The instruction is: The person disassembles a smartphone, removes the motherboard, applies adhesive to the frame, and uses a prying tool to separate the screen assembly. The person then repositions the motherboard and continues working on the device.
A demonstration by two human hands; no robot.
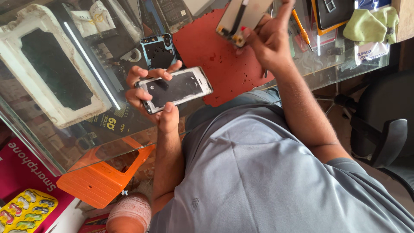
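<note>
Your left hand (148, 92) at frame centre-left is clamped around an opened phone frame (176, 88), held above the edge of the glass bench (51, 142). Your right hand (269, 36), top centre, grips a detached screen panel (241, 17) over the red mat (220, 60). The hands are well apart. A blue phone back cover (157, 49) lies just behind the left hand.

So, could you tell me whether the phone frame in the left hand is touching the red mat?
Apart. The head view shows the phone frame held in the left hand in front of the red mat, off the glass.
</note>
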